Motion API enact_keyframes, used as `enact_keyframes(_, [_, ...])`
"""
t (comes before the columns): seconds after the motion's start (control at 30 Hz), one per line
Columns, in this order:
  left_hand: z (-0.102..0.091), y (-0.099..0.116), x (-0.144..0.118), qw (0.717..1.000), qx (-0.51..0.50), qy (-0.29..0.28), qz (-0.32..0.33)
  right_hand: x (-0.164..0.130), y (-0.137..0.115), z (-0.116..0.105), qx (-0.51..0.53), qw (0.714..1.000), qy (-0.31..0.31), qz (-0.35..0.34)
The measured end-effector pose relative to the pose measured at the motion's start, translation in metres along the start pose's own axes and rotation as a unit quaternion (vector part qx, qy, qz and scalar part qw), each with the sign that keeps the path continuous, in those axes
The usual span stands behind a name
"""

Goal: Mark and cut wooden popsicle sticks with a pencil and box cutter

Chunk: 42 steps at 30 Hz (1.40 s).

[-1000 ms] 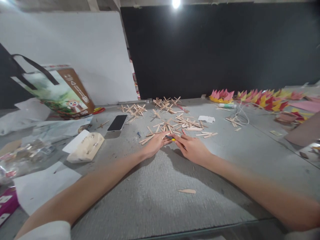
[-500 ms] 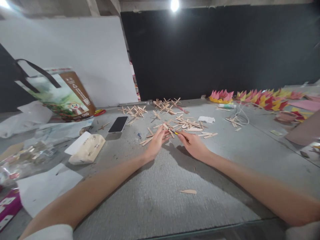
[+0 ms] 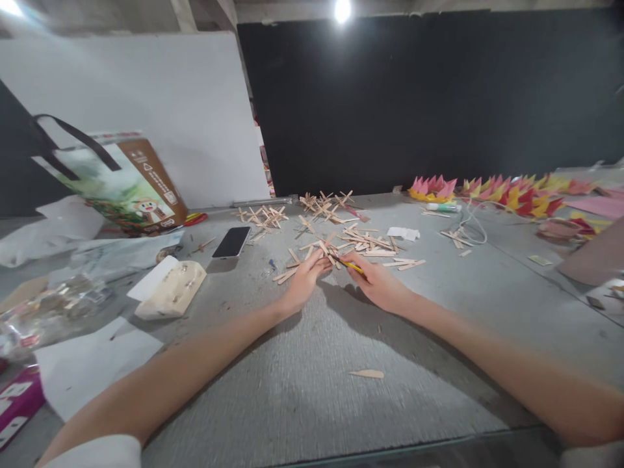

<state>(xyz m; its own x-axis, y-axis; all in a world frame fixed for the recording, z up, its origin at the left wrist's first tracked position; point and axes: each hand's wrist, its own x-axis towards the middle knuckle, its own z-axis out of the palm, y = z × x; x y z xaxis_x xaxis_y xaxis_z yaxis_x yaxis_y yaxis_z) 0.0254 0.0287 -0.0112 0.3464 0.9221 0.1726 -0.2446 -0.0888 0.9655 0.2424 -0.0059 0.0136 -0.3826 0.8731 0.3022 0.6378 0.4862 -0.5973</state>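
Nearest, a lone flat wooden sliver lies on the rough grey table, well short of both hands. Farther on, the right hand is closed around a slim yellow tool, its dark tip pointing left toward the left hand. That hand pinches a pale, flat stick between thumb and fingertips, just ahead of the tool tip. Beyond the grip spreads a loose heap of the same thin sticks, and past those, crossed stick stars. Left of the grip lies a glossy black phone; far right, pointed pink and yellow paper shapes. Compared with half a second ago, the tool has tilted lower and more of its yellow shaft shows, while the left hand keeps its pinch.
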Motion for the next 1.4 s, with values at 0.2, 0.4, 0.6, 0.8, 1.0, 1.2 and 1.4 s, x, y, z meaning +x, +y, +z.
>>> enact_keyframes(0.2, [0.0,0.003,-0.001,0.997,0.068,-0.03,0.016,0.004,-0.011,-0.007,-0.061,0.998,-0.022,0.019])
enact_keyframes(0.4, [-0.002,0.002,0.0,0.999,-0.014,-0.035,-0.009,0.007,-0.013,-0.009,-0.093,0.995,-0.019,0.005])
enact_keyframes(0.6, [-0.003,0.004,-0.001,0.999,-0.008,-0.042,-0.015,0.007,-0.004,-0.008,-0.071,0.997,-0.025,-0.013])
enact_keyframes(0.8, [-0.001,0.007,-0.002,0.998,0.014,-0.051,-0.019,0.014,-0.018,-0.023,-0.116,0.991,-0.057,0.016])
enact_keyframes(1.0, [0.001,0.007,-0.003,0.997,0.017,-0.068,-0.017,0.014,-0.027,-0.031,-0.119,0.989,-0.075,0.032])
enact_keyframes(1.2, [-0.004,0.008,-0.003,0.994,-0.065,-0.071,-0.046,0.01,-0.006,-0.018,-0.081,0.996,-0.021,-0.016])
enact_keyframes(1.4, [-0.006,-0.002,-0.002,0.996,0.004,-0.091,-0.009,0.012,-0.001,-0.014,-0.11,0.992,-0.053,-0.031])
